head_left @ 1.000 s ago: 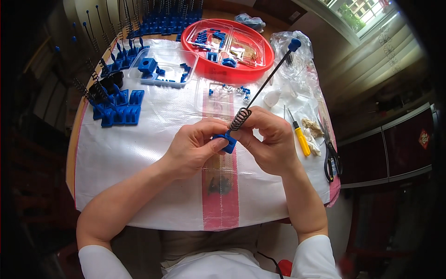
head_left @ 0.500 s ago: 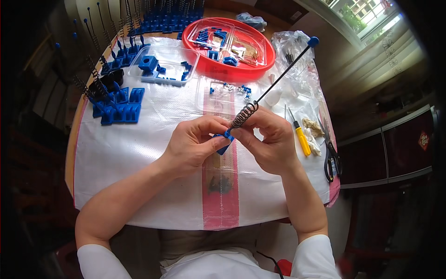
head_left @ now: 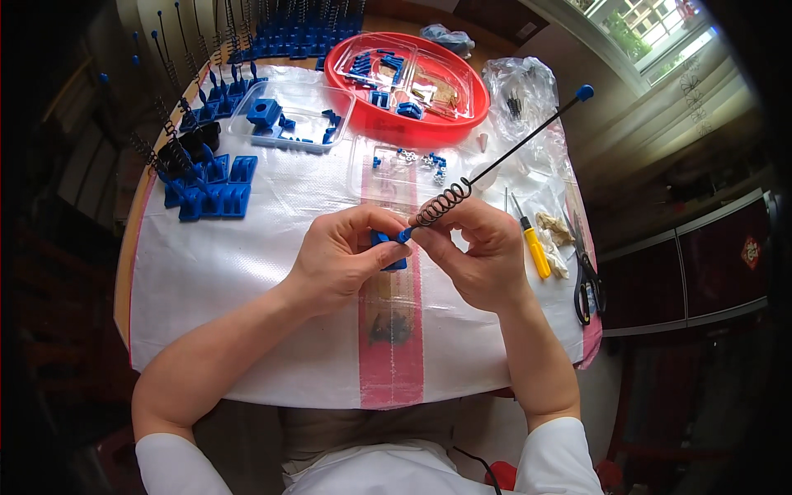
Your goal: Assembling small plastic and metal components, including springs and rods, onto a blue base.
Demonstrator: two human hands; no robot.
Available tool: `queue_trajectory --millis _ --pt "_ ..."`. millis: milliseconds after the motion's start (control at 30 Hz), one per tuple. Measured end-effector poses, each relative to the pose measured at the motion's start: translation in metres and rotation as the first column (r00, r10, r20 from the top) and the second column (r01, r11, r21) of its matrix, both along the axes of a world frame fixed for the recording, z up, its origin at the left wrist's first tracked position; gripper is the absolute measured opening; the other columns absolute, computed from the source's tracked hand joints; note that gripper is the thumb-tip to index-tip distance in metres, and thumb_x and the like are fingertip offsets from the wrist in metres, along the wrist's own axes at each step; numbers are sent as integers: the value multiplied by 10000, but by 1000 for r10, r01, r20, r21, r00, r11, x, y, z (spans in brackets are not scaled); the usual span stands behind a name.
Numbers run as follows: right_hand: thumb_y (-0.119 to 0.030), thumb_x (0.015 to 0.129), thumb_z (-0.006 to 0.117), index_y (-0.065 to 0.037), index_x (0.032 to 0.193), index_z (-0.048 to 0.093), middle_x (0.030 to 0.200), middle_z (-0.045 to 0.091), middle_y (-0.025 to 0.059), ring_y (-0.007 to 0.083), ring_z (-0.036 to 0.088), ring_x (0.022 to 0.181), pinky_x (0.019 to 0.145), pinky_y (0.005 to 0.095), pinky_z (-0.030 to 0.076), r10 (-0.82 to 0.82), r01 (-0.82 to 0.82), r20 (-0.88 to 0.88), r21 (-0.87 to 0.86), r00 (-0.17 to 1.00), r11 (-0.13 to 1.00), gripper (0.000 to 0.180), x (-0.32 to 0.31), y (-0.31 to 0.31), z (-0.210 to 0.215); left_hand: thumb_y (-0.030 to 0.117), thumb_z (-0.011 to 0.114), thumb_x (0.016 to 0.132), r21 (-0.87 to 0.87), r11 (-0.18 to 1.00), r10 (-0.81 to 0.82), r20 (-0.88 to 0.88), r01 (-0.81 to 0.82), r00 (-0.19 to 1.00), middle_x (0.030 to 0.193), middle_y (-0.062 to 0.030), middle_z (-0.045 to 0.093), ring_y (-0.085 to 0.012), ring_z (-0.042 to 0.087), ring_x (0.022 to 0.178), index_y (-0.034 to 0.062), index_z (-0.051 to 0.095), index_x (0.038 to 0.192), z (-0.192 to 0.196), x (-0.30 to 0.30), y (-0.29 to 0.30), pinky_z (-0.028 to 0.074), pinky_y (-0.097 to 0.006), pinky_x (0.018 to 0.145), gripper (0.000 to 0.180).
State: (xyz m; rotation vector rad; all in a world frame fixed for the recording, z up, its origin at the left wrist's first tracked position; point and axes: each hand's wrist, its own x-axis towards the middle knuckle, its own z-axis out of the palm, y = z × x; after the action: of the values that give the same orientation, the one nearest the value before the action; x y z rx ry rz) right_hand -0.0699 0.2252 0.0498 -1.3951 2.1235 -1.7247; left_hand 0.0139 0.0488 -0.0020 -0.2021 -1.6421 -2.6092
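Blue plastic block (head_left: 398, 265), pinched in the left hand (head_left: 342, 256); just beside it, the right hand (head_left: 483, 247) grips the lower end of a black spring-coiled metal rod (head_left: 445, 203). Apparent step: joining them; next move calls for steady alignment.

Colour and Pattern Identification

The base block (head_left: 399, 265) at centre is blue. The coil spring (head_left: 443, 204) and rod (head_left: 521, 143) are black; the rod tip (head_left: 585, 92), upper right, is blue. The table cover (head_left: 247, 346) is white with a vertical pink stripe (head_left: 371, 389). The basin (head_left: 404, 132), top centre, is red. The screwdriver handle (head_left: 536, 253), right, is yellow.
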Motion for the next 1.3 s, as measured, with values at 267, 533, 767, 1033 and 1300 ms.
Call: queue_trajectory --millis 267,533,767,1033,1300 --pt "11 818 736 -13 930 689 786 640 41 92 559 648 589 252 460 -23 23 -9 -19 1000 1000 124 -1 1 1 -7 620 943 -40 999 4 -32 -6 999 1143 -80 623 -142 652 1015 -32 645 1100 4 1 1 540 -282 930 162" --pt "7 793 750 -11 850 655 752 609 44 104 546 631 568 265 448 -73 80 -142 47 987 996 112 3 0 11 -7 623 939 -95 995 19 -80 -26 997 1183 -95 603 -139 631 1033 -32 653 1076 1 -1 -1 539 -282 933 142" --pt "5 791 751 -14 858 660 753 610 44 106 548 629 562 262 450 -75 88 -195 57 978 995 115 3 1 13 -4 631 935 -104 994 18 -84 -27 996 1183 -95 601 -136 627 1027 -31 656 1055 2 -1 0 544 -278 925 126" --pt "6 787 743 -22 866 664 747 606 41 104 552 627 561 257 450 -79 91 -200 55 977 994 116 3 0 12 -16 643 920 -117 992 46 -77 -54 996 1166 -99 604 -137 625 1020 -30 664 1028 3 0 0 548 -274 904 111" --pt "1 782 748 -25 848 659 743 611 43 108 563 625 554 258 447 -76 93 -224 68 972 993 115 3 2 12 -29 637 916 -125 990 54 -91 -66 994 1154 -97 602 -134 621 1005 -30 663 1026 4 1 0 545 -276 888 112"
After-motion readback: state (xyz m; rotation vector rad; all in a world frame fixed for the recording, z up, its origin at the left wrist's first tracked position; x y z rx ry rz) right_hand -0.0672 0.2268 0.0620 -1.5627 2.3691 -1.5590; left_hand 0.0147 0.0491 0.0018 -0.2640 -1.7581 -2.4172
